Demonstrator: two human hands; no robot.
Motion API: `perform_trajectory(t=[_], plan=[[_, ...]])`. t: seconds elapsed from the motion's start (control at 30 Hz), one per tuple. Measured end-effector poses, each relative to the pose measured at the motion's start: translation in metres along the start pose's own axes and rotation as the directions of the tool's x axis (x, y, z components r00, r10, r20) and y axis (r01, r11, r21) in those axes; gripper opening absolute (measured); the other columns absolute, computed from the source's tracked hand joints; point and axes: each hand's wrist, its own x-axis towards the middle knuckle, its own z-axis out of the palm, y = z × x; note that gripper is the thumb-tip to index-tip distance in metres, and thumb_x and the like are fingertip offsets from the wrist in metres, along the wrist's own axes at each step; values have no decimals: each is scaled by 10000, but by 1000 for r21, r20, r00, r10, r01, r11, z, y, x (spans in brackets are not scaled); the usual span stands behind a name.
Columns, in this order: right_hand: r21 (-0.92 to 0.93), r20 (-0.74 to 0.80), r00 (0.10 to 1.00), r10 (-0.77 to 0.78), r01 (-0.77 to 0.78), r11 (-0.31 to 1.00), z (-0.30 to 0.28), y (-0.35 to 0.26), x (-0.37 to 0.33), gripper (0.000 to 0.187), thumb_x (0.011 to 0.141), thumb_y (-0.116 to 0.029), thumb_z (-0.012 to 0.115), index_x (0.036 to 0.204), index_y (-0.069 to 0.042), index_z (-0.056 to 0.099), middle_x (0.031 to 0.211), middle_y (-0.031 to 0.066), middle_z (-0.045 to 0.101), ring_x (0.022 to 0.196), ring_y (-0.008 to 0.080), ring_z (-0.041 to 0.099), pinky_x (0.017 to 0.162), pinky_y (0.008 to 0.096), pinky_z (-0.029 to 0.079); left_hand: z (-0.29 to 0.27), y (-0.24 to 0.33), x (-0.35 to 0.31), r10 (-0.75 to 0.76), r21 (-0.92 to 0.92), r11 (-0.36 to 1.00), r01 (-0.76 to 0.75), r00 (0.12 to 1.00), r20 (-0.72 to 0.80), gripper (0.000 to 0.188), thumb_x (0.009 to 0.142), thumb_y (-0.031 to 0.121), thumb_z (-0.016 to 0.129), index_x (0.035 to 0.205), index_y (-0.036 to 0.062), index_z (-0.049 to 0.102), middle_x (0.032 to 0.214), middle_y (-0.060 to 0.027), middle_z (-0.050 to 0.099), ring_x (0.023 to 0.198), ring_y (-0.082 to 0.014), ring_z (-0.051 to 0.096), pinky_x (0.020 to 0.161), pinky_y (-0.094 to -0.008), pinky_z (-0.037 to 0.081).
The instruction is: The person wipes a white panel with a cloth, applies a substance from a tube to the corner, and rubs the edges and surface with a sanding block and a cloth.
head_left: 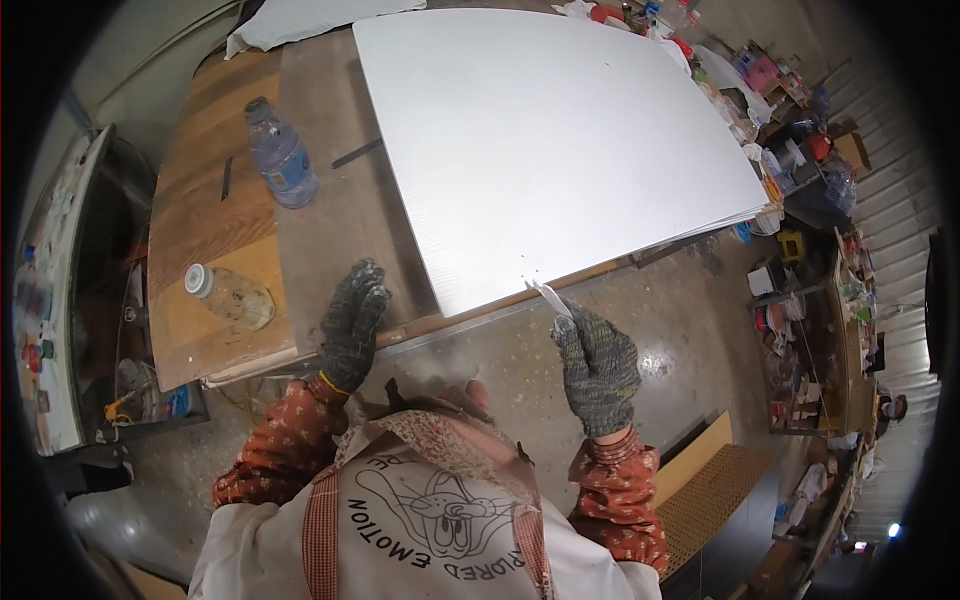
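Observation:
A large white sheet (560, 150) lies on the wooden table, on what look like further thin sheets at its right corner. My right hand (600, 370), in a dark grey knit glove, is closed around a thin white blade-like piece (553, 298). The tip of that piece is at the sheet's near edge, where a few dark specks show. My left hand (352, 325), gloved alike with whitish fingertips, is over the table's near edge, left of the sheet. Its fingers stretch forward close together, and nothing shows in them.
A clear plastic bottle (280, 155) stands on the table's left part. Nearer, a jar with a white lid (230, 295) lies on its side. Cluttered shelves (800, 340) line the right side. A perforated brown panel (720, 495) is low on the right.

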Motion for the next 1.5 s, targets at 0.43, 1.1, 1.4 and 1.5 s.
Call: perform_trajectory(t=[0.43, 1.1, 1.4, 1.5], plan=[[-149, 390, 917, -86, 156, 977, -9, -7, 22, 249, 842, -130, 604, 1078, -61, 643, 849, 154, 658, 742, 312, 641, 655, 407, 513, -5, -5, -2, 164, 238, 957, -166, 986, 27, 322, 967, 45, 497, 1286, 3, 503, 1307, -129, 529, 1218, -231, 492, 1032, -356, 414], [536, 361, 699, 617, -697, 476, -30, 2, -45, 221, 932, -223, 577, 988, -37, 683, 653, 2, 588, 538, 59, 499, 489, 219, 406, 46, 138, 45, 368, 722, 278, -634, 764, 529, 631, 920, 439, 486, 1364, -3, 419, 1401, -213, 406, 1362, -356, 311, 1148, -529, 194], [683, 220, 626, 748, -647, 339, -54, 13, -93, 203, 906, -178, 606, 964, 7, 667, 656, 1, 586, 533, 56, 480, 467, 211, 366, 124, 134, 42, 276, 619, 427, -659, 747, 605, 881, 780, 435, 673, 1415, -49, 302, 1473, -265, 266, 1391, -400, 233, 1160, -528, 155], [765, 187, 644, 742, -569, 302, -68, 27, -109, 208, 900, -165, 608, 966, 26, 658, 649, 14, 586, 520, 63, 479, 461, 214, 363, 158, 130, 14, 452, 427, 491, -759, 641, 620, 827, 833, 408, 610, 1452, -17, 261, 1519, -229, 219, 1418, -359, 204, 1174, -485, 127]])
